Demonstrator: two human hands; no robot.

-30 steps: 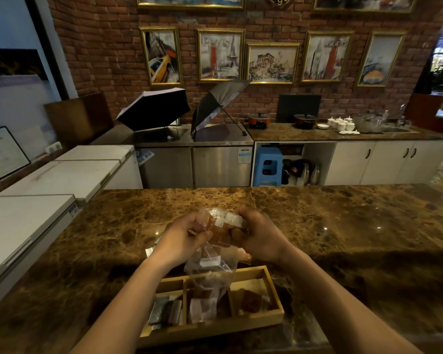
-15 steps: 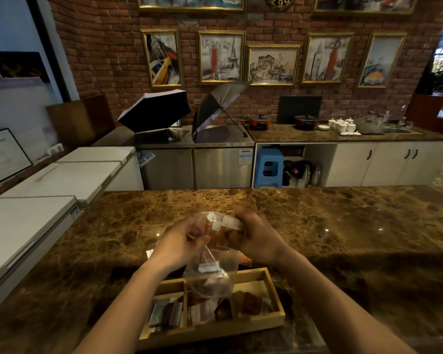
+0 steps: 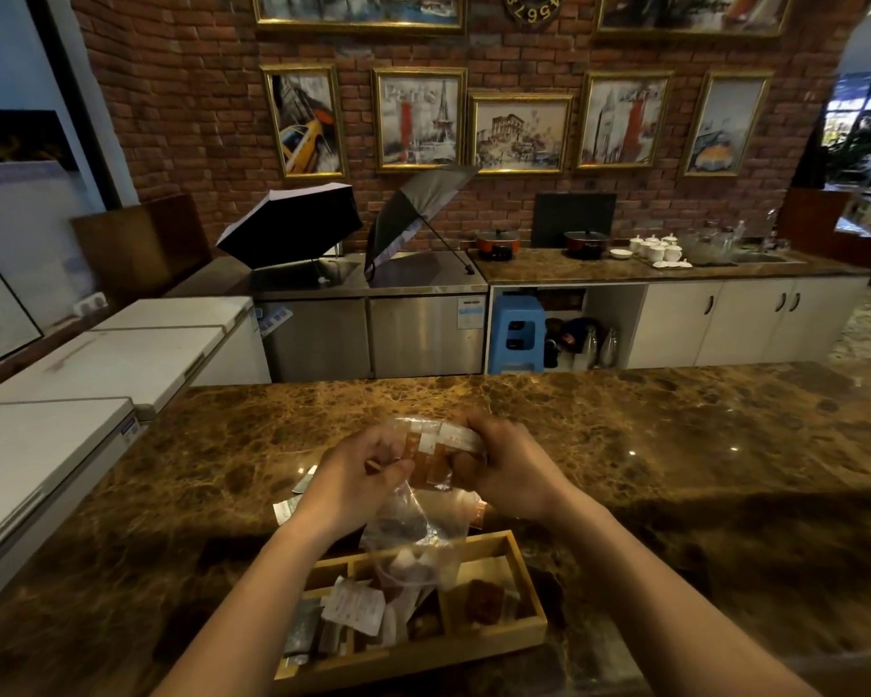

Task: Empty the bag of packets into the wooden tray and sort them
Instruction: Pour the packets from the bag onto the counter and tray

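Observation:
I hold a clear plastic bag (image 3: 426,525) upside down over the wooden tray (image 3: 526,570). My left hand (image 3: 355,475) and my right hand (image 3: 506,465) both grip its upper end, where orange-brown and white packets (image 3: 436,452) still bunch inside. The bag's open mouth hangs down into the tray's middle compartment. A white packet (image 3: 355,603) lies across the left divider. Dark packets (image 3: 305,631) sit in the left compartment, and a brown packet (image 3: 484,598) sits in the right one.
The tray stands near the front edge of a brown marble counter (image 3: 675,445). A few loose packets (image 3: 287,510) lie on the counter just left of my left wrist. White chest freezers (image 3: 71,374) run along the left side.
More packets have dropped from the bag into the tray, including the white one now across the left divider. My hands stay at the same height, still squeezing the bag's top.

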